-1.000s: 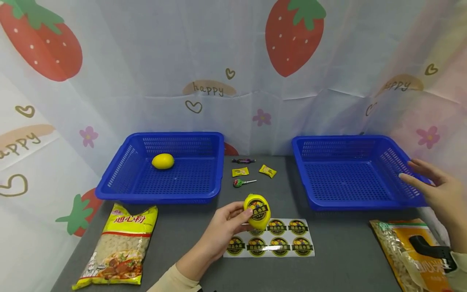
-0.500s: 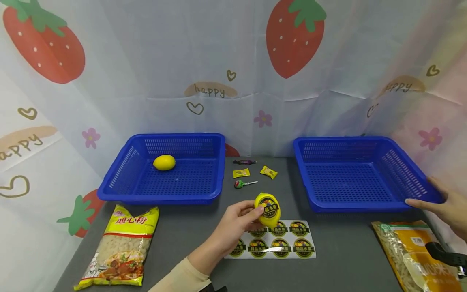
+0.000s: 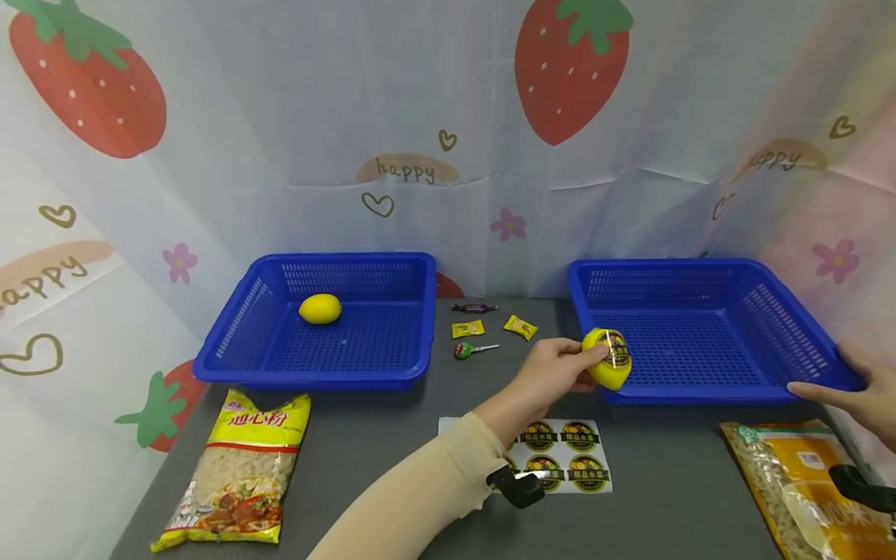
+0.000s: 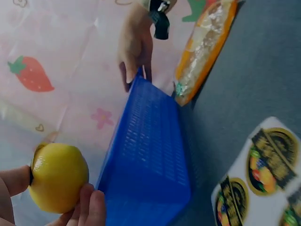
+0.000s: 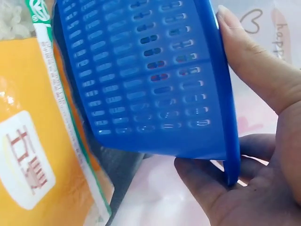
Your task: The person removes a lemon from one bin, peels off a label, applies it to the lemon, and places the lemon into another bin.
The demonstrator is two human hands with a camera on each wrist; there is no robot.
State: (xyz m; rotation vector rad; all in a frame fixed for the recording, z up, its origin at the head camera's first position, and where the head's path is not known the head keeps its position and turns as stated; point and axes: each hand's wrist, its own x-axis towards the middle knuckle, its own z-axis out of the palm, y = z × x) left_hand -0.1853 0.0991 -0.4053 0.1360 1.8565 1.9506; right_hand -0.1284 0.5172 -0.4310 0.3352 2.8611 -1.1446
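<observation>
My left hand pinches a yellow lemon with a round dark fruit sticker on its side. The lemon overlaps the front left rim of the right blue basket in the head view. From the left wrist, thumb and fingertips show on opposite sides of the lemon. My right hand grips that basket's front right corner, thumb on one side of the rim and fingers under it in the right wrist view. Another yellow lemon lies inside the left blue basket.
A sheet of round stickers lies under my left forearm. Several wrapped candies, among them a lollipop, lie between the baskets. A yellow pasta bag is at front left, an orange bag at front right. A printed curtain hangs behind.
My left hand has carried the stickered lemon rightward, from over the sticker sheet to the right basket's edge. My right hand has come down onto that basket's corner and taken hold of it.
</observation>
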